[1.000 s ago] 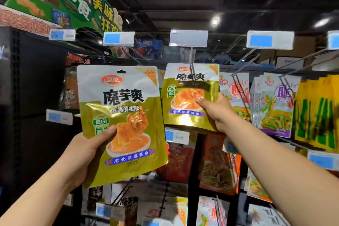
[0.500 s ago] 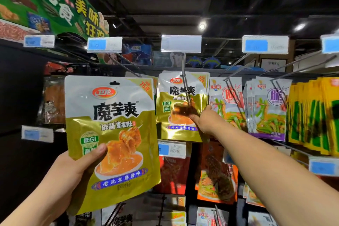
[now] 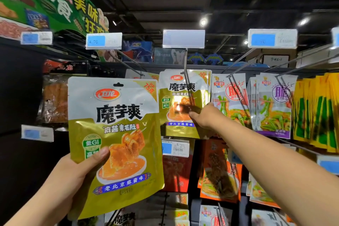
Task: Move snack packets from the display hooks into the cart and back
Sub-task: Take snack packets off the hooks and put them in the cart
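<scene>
The dark display rack [image 3: 20, 161] fills the wall ahead, hung row on row with snack bags. Over its upper left corner leans a big green sign [image 3: 55, 0] with white and yellow lettering.

Closest to me is the gold packet [image 3: 117, 130], white across the top, with a picture of a saucy dish on the front. It is off the rack, held up and upright in front of the left half of the display. The left hand [image 3: 73, 176] grips it by the lower left edge: the thumb lies flat across the front near the green badge, and the fingers are curled out of sight behind the bag.

Just to its right, a matching hanging packet [image 3: 180, 97] sits at the front of a short stack on its hook [image 3: 185, 64], under a blank tag [image 3: 183, 39]. The right hand [image 3: 204, 116] reaches up to that bag's right edge. Its thumb presses on the front and the other fingers are tucked behind, so it pinches the bag.

Beside it hang white packets [image 3: 273, 104] with red and purple badges, then a thick row of yellow packets [image 3: 315, 112] at the far right. Orange packets [image 3: 220, 172] hang on the row below, under the right forearm.

A blue-and-white price tag [image 3: 103, 40] reading 4.70 sticks out above the held bag.
</scene>
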Available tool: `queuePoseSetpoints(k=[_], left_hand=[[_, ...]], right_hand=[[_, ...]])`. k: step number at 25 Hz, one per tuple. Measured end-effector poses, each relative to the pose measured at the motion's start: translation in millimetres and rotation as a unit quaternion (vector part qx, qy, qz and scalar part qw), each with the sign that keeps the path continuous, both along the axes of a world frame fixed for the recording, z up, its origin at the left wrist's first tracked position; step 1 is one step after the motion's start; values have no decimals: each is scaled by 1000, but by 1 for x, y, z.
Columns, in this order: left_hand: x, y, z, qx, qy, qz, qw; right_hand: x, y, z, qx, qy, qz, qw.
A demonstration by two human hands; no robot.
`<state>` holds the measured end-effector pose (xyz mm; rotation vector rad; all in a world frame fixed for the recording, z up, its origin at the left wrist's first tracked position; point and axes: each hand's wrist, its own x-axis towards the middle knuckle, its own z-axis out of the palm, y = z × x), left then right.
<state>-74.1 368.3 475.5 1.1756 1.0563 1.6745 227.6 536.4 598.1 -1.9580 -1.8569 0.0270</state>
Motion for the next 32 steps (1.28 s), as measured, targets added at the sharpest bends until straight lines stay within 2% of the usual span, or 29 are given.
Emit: queuePoseSetpoints(k=[2,3,4,5,6,8,9,11,14,15,18,22,32], left_hand=[[2,-2,1,-5,7,-13,1000],[2,-3,3,-7,9,-23,1000],[4,-4,7,-11,10,-34,999],[5,-5,10,-16,13,-51,999],[8,-6,14,-26,15,-67,997],[18,-6,21,-33,30,-103,994],[25,-5,23,-29,36,-119,992],[42,-3,28,-17,37,-140,989],[67,1,37,-2,39,-150,988],[74,3,40,8,45,-151,987],[96,9,50,53,86,-126,987],[117,22,67,91,125,-60,986],[107,34,82,100,94,-57,989]], right_hand=[[3,-22,-4,70,4,-12,997],[4,-36,-5,136,20,22,990],[4,-51,-7,201,61,81,974],[4,-67,-10,236,147,150,949],[2,-86,-13,222,252,215,917],[-4,-123,-24,117,407,332,843],[-6,-137,-31,76,430,369,820],[-6,-152,-47,64,440,402,801],[7,-154,-62,77,501,368,780],[12,-152,-63,84,508,357,779],[25,-148,-62,144,477,299,814],[36,-140,-51,166,482,251,823],[30,-131,-29,203,446,274,828]])
